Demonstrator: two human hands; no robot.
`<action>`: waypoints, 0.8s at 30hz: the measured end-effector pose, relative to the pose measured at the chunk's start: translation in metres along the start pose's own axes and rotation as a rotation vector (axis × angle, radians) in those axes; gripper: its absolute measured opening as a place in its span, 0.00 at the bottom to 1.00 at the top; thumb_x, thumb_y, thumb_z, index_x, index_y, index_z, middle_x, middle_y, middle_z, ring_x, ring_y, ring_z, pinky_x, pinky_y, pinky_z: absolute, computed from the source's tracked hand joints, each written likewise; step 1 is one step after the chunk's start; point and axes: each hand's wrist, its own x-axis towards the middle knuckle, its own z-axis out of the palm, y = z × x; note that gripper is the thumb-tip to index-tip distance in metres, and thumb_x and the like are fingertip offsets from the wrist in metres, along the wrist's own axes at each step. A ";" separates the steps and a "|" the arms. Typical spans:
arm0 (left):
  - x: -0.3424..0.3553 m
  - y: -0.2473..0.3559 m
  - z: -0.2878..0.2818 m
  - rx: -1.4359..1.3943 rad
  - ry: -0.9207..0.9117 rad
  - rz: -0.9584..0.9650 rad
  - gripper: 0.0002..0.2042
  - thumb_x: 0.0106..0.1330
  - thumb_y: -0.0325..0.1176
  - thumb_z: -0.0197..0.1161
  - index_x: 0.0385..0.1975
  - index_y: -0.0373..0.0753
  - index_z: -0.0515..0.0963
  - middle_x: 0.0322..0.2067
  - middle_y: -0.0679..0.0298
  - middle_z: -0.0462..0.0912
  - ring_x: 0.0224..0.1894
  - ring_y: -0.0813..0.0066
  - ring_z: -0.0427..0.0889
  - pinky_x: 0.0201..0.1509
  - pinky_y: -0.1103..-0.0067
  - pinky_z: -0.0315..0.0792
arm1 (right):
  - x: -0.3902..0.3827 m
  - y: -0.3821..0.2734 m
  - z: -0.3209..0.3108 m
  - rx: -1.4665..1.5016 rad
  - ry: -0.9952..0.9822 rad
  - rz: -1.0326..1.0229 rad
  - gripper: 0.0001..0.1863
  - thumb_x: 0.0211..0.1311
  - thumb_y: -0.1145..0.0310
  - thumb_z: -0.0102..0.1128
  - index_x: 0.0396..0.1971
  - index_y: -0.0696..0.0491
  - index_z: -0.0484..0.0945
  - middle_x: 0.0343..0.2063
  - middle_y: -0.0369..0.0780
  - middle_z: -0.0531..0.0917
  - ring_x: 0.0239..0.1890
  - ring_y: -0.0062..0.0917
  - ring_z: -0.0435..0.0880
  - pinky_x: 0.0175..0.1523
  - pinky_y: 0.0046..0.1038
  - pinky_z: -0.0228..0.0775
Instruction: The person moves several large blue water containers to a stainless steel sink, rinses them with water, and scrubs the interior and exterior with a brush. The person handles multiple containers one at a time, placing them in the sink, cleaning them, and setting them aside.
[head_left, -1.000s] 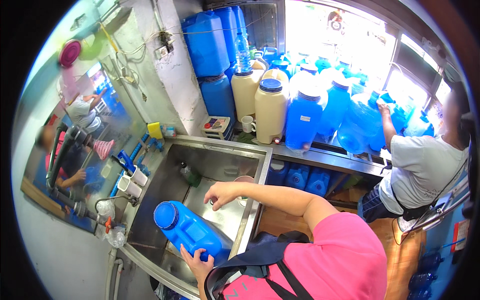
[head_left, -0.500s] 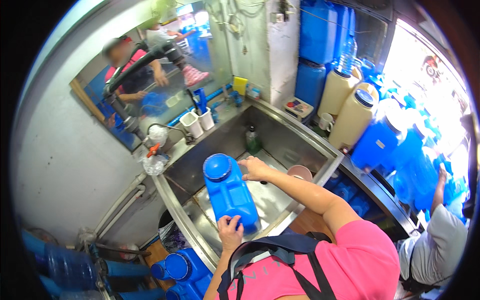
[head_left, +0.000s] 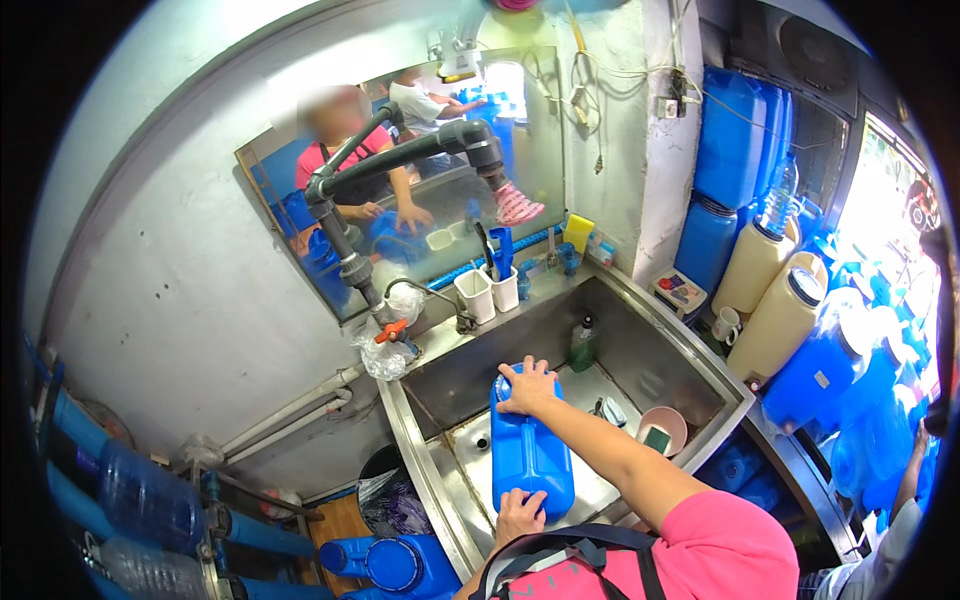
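A blue plastic water jug [head_left: 525, 450] with a round cap lies lengthwise in the metal sink [head_left: 690, 372]. My right hand [head_left: 527, 388] is wrapped over the cap end with its fingers spread around it, covering most of the cap. At the jug's near end my left hand [head_left: 520, 514] grips the edge, fingers on top. To the right, on the sink floor, are a pink bowl [head_left: 676, 418] with a dark green pad in it and a small pale object [head_left: 613, 411]. A green bottle with a dark top [head_left: 582, 345] stands in the far corner.
A grey pipe [head_left: 400, 163] with a pink cloth [head_left: 517, 204] over its outlet reaches above the sink. White holders [head_left: 474, 297] stand on the back ledge. More blue jugs [head_left: 395, 563] sit at lower left. Cream containers [head_left: 782, 325] stand at right, near another person's arm [head_left: 912, 470].
My right hand has gone from beside the jug onto its cap end. The jug now lies lower and flatter in the sink. My left hand stays on its near end; the view has shifted.
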 end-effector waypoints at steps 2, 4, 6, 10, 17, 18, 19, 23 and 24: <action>0.001 -0.004 0.000 0.008 0.033 0.013 0.19 0.39 0.25 0.69 0.35 0.50 0.82 0.31 0.62 0.74 0.35 0.62 0.75 0.37 0.70 0.73 | 0.001 0.005 -0.002 -0.017 0.024 0.116 0.46 0.33 0.41 0.69 0.60 0.28 0.63 0.58 0.50 0.61 0.58 0.53 0.61 0.51 0.61 0.60; 0.007 -0.011 -0.001 -0.048 0.029 -0.010 0.18 0.44 0.26 0.68 0.39 0.44 0.80 0.33 0.56 0.74 0.36 0.56 0.74 0.40 0.67 0.73 | 0.002 0.016 -0.005 0.007 0.070 0.225 0.44 0.32 0.42 0.70 0.58 0.28 0.66 0.57 0.51 0.61 0.56 0.53 0.61 0.52 0.59 0.60; 0.023 -0.020 -0.001 -0.110 0.055 -0.069 0.17 0.45 0.27 0.68 0.39 0.42 0.80 0.32 0.56 0.74 0.37 0.56 0.75 0.41 0.67 0.73 | 0.003 0.030 -0.007 0.023 0.159 0.336 0.42 0.33 0.43 0.69 0.57 0.28 0.68 0.58 0.52 0.61 0.56 0.53 0.61 0.53 0.59 0.58; 0.057 -0.028 0.003 -0.102 0.049 -0.234 0.17 0.51 0.35 0.70 0.40 0.40 0.76 0.32 0.49 0.75 0.32 0.47 0.79 0.35 0.61 0.75 | 0.004 0.056 -0.006 0.040 0.280 0.361 0.38 0.41 0.43 0.64 0.59 0.31 0.67 0.60 0.56 0.57 0.59 0.58 0.56 0.56 0.59 0.53; 0.053 -0.012 -0.010 0.086 -0.199 -0.153 0.14 0.59 0.41 0.61 0.38 0.39 0.70 0.26 0.43 0.74 0.25 0.44 0.79 0.27 0.58 0.75 | 0.010 0.049 0.007 -0.044 0.292 0.231 0.36 0.44 0.42 0.61 0.58 0.28 0.68 0.62 0.51 0.58 0.62 0.54 0.56 0.59 0.59 0.50; 0.051 -0.011 -0.010 0.088 -0.216 -0.117 0.14 0.59 0.40 0.61 0.38 0.39 0.70 0.26 0.43 0.74 0.24 0.44 0.79 0.26 0.58 0.75 | 0.012 0.044 0.007 -0.050 0.292 0.196 0.36 0.44 0.42 0.61 0.58 0.28 0.68 0.62 0.50 0.58 0.62 0.54 0.55 0.59 0.58 0.50; 0.047 -0.010 -0.011 0.106 -0.222 -0.030 0.13 0.59 0.36 0.59 0.38 0.38 0.69 0.25 0.45 0.75 0.24 0.47 0.80 0.24 0.61 0.76 | 0.015 0.038 0.008 -0.055 0.270 0.164 0.36 0.43 0.42 0.61 0.58 0.28 0.67 0.62 0.50 0.58 0.62 0.54 0.55 0.59 0.57 0.50; 0.043 -0.010 0.000 0.119 -0.263 0.082 0.12 0.56 0.31 0.58 0.37 0.34 0.68 0.22 0.49 0.76 0.21 0.53 0.80 0.21 0.65 0.76 | 0.023 0.019 0.010 -0.038 0.206 0.033 0.39 0.42 0.43 0.63 0.60 0.30 0.64 0.63 0.47 0.58 0.63 0.51 0.54 0.59 0.56 0.49; 0.043 -0.010 0.004 0.142 -0.263 0.072 0.13 0.56 0.31 0.58 0.37 0.34 0.68 0.22 0.49 0.76 0.20 0.53 0.80 0.21 0.65 0.76 | 0.025 0.016 0.010 -0.038 0.197 0.017 0.40 0.41 0.43 0.63 0.60 0.30 0.64 0.63 0.46 0.58 0.64 0.50 0.54 0.59 0.56 0.49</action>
